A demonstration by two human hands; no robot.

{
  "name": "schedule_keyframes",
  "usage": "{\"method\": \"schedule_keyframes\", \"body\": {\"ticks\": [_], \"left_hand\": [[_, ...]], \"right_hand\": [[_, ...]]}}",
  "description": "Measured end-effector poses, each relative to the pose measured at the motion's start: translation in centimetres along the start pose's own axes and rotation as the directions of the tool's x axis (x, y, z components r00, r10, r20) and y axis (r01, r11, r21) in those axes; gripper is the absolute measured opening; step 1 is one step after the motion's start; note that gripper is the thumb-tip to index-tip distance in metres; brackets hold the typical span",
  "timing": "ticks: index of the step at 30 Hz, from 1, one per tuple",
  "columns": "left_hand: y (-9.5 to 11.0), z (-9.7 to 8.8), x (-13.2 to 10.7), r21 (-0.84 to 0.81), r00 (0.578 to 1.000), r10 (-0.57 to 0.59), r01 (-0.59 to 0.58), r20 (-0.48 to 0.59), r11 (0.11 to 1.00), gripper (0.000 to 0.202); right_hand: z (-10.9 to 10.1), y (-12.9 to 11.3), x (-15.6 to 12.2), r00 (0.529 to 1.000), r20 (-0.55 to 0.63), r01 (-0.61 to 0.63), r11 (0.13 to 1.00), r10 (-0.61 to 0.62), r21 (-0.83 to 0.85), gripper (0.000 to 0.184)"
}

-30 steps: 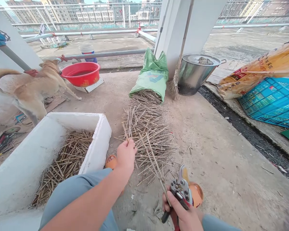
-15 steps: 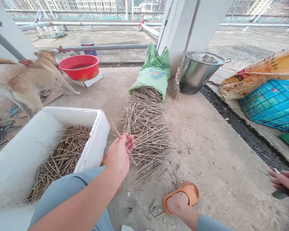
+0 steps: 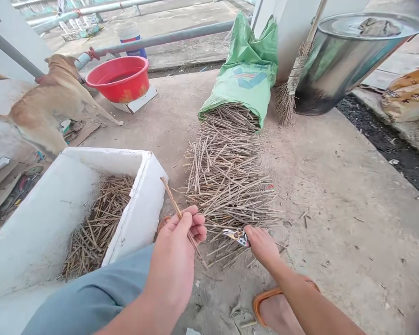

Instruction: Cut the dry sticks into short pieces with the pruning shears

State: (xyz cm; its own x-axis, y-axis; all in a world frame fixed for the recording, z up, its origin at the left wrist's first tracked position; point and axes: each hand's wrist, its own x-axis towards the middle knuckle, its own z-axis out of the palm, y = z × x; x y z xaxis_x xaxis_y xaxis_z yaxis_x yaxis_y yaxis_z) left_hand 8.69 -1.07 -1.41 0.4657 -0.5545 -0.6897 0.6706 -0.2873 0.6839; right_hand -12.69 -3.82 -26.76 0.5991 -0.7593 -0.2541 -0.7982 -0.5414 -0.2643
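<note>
White foam box just beside the left hand — fingers pinching a dry stem, right hand gripping pruning shears.

One head-worn view, angled forward and down, close above the left hand and right hand

- The left hand sits low, just left of centre, its back toward the wearer, the fingers curled and the thumb pressed in a pinch.
- The left forearm rises from the bottom edge, angling up and right to the wrist.
- The right hand sits right of centre, well apart from the other, reaching forward and down, back upward, fingers closed.
- The right forearm slants up and left from the bottom edge.
</note>
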Motion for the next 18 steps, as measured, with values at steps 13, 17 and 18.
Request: {"method": "schedule_keyframes", "body": {"ticks": [13, 17, 18], "left_hand": [[-0.3, -0.1, 0.3, 0.017, 0.998, 0.046, -0.047, 0.041, 0.999, 0.013], [-0.1, 0.0, 0.2, -0.01, 0.996, 0.06, -0.059, 0.067, 0.998, 0.012], [0.0, 0.0, 0.0, -0.026, 0.996, 0.057, -0.056, 0.071, 0.998, 0.012]], "right_hand": [[-4.8, 1.4, -5.0, 0.987, 0.049, 0.149, 0.987, -0.152, 0.062, 0.02], [-10.2, 6.7, -13.1, 0.998, -0.066, 0.017, 0.978, -0.003, 0.21, 0.011], [-10.9, 7.3, -14.8, 0.975, -0.162, -0.101, 0.954, 0.151, 0.283, 0.007]]}}
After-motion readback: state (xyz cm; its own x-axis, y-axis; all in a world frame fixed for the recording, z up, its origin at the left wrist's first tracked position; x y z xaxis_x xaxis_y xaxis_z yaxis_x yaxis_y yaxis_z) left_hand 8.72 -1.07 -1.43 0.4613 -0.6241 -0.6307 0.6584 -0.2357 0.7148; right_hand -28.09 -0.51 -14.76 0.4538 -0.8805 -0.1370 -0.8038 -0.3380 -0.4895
